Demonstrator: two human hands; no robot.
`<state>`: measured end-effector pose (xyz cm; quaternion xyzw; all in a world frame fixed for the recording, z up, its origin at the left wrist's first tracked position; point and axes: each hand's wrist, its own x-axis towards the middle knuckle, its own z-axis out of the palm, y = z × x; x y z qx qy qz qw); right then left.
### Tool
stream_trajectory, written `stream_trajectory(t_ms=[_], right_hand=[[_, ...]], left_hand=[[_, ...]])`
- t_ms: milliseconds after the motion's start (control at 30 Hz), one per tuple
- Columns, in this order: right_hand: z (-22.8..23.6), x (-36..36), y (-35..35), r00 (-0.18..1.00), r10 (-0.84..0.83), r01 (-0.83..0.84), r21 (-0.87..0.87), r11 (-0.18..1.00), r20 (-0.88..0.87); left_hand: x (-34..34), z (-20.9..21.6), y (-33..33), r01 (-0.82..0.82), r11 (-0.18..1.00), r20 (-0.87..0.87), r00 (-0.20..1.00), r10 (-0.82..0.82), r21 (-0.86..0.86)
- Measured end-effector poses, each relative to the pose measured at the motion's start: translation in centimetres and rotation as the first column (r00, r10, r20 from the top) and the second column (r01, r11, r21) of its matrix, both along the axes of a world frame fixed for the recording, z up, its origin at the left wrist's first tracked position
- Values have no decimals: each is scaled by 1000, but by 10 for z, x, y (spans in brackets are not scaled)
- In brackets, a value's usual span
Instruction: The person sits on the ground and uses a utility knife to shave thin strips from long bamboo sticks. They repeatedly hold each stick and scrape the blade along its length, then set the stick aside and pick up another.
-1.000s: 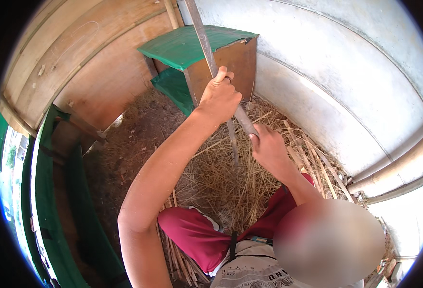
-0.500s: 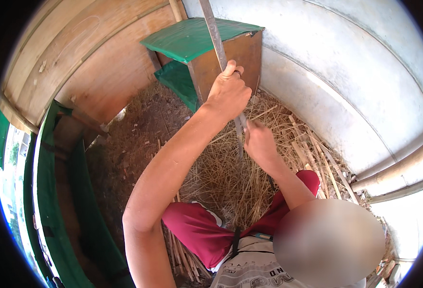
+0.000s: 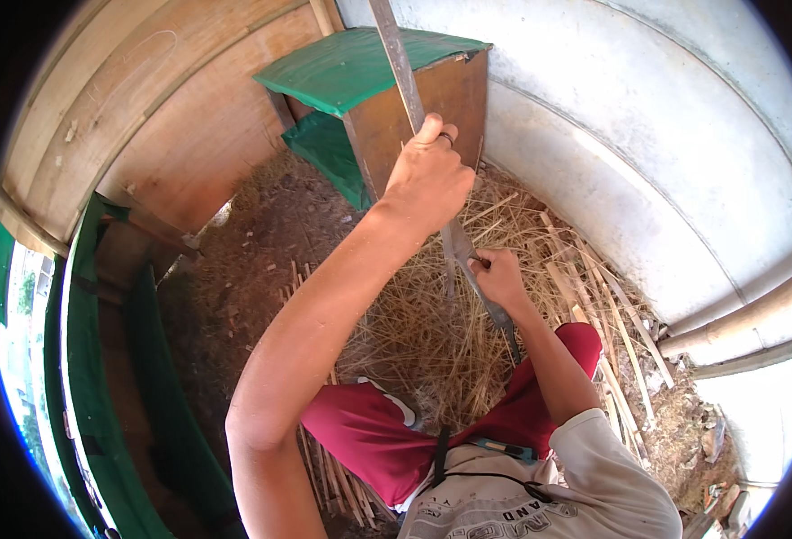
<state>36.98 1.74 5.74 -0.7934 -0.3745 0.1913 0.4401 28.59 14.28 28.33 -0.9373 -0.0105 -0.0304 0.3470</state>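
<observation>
My left hand (image 3: 432,171) is closed around a long, flat, grey-brown slat (image 3: 398,63), with the thumb along its upper side. Above the fist the slat runs up past a green-topped wooden box; its lower end passes under the hand toward the straw. Just below and to the right, my right hand (image 3: 501,277) is closed on a knife (image 3: 495,312) with a long dark blade. The blade slants down toward my right knee, its upper part close to the slat. Whether blade and slat touch, I cannot tell.
Straw shavings (image 3: 414,337) cover the ground between my crossed legs. Loose thin strips (image 3: 625,328) lie at the right, more beside my left leg. The green-topped box (image 3: 360,67) stands ahead, between a plywood wall (image 3: 198,135) and a pale sheet wall (image 3: 638,135). Green-covered shelving (image 3: 100,377) is at the left.
My right hand has moved slightly right and down from the slat, and the dark blade now shows clearly, slanting toward my knee. My left hand keeps its hold, almost unmoved.
</observation>
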Motion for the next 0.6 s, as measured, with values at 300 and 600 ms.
stream_trajectory(t_ms=[300,600], right_hand=[[77,-49,0,932,-147,32,330,944,331],[2,-30,12,911,-27,-55,187,981,412]], left_hand=[[-3,0,6,-49,999,-29,998,49,-23],[-17,-10,30,-15,999,97,995,19,-41]])
